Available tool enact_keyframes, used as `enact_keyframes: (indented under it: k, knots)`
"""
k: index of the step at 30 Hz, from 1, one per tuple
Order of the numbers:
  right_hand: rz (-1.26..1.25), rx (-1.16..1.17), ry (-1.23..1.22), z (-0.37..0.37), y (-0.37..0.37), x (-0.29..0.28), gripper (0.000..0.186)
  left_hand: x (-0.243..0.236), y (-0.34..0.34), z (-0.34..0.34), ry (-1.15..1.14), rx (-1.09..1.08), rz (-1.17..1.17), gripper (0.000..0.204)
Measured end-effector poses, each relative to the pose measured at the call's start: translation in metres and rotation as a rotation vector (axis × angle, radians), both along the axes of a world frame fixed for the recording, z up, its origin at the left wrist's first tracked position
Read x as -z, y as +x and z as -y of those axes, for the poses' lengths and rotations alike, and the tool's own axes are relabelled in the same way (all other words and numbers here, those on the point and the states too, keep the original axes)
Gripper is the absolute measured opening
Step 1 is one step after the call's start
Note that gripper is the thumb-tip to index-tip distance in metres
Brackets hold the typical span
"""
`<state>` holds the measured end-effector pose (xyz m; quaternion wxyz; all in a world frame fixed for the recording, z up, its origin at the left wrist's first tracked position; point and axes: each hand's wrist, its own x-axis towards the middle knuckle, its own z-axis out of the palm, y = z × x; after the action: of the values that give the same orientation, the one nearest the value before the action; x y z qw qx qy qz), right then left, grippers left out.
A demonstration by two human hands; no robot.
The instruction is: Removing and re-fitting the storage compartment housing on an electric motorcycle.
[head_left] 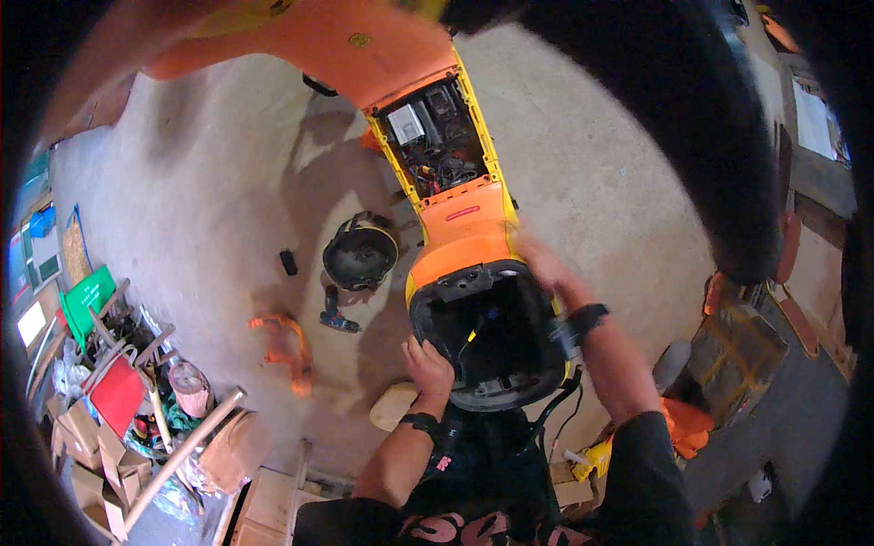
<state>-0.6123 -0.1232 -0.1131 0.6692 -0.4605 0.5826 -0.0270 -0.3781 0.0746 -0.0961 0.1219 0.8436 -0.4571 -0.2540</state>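
The orange and yellow body of a vehicle [466, 241] lies in front of the person, in the middle of the view, and its wide black compartment [514, 369] opens upward at the near end, between the two forearms. The left forearm comes from the lower edge and leans up toward the right, with a dark band [420, 421] around the wrist. The left hand [428, 368] is at the left side of the black rim [499, 400], its back upward and its fingers bent and close together, pointing away from the person; whether they pinch the edge, I cannot tell.

The right forearm, with a dark sleeve [645, 469] and a black wristband [585, 320], enters from the lower right and slants to the upper left. It reaches farther than the other one. The right hand [549, 266] is blurred, at the right far corner of the compartment, beside the orange cover; I cannot tell if its fingers are spread, pressed together or pinching something.

Inside the compartment there is a small yellow piece [472, 336]. Farther away, a yellow-framed opening [482, 127] shows wires and a silver box [406, 125]. On the floor at the left are a round black container [361, 253], a drill [338, 314] and an orange part [296, 350]
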Motion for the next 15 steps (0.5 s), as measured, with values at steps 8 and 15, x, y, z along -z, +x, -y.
enact_keyframes:
  k: [8,15]
  knots:
    - [0.162,0.208,-0.027,0.003,0.017,0.005,0.061,0.003,0.006,-0.004,-0.048,0.04,0.01,0.035]
    - [-0.311,-0.157,-0.543,-0.013,0.047,-0.052,0.053,-0.006,0.02,0.005,-0.085,-0.053,-0.281,0.031]
